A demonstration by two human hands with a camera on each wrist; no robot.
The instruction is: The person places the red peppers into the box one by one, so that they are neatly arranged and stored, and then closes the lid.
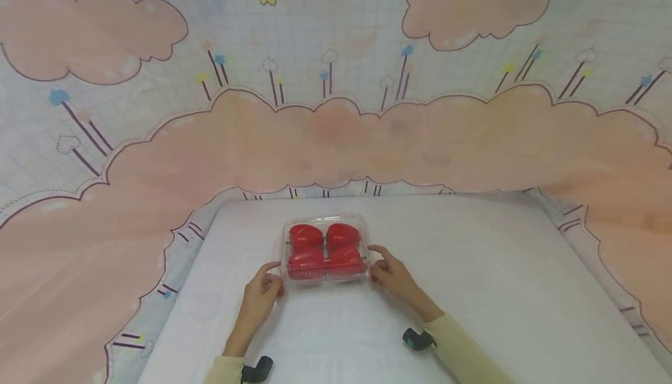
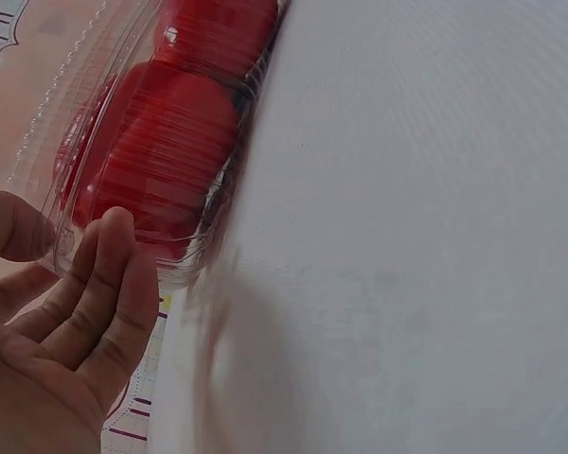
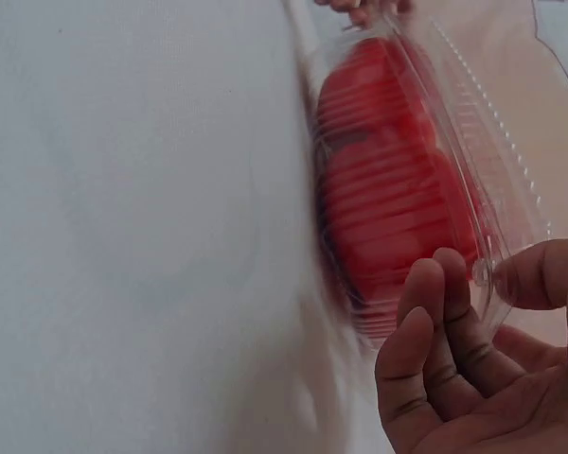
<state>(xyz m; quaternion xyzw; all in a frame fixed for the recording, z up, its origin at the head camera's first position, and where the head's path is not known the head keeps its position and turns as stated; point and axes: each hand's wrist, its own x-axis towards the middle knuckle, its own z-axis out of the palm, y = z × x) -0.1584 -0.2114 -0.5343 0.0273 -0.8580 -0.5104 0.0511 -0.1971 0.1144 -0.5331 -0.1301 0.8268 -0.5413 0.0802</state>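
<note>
A clear plastic clamshell box (image 1: 326,219) sits on the white table in the head view, its lid over several glossy red fruit-like pieces (image 1: 307,260). My left hand (image 1: 259,294) holds the box at its near left corner. In the left wrist view, the thumb (image 2: 21,227) meets the rim and the other fingers bend against the ribbed side. On the opposite side my right hand (image 1: 395,279) holds the right edge. The right wrist view shows the right thumb (image 3: 540,274) at the rim, with bent fingertips (image 3: 422,288) along the side wall.
The white table (image 1: 462,267) reaches around the box on all sides. Behind it and along both sides hangs a cloth backdrop (image 1: 336,139) printed with clouds. A dark strap-on device (image 1: 417,339) sits at the right wrist, another (image 1: 257,369) at the left.
</note>
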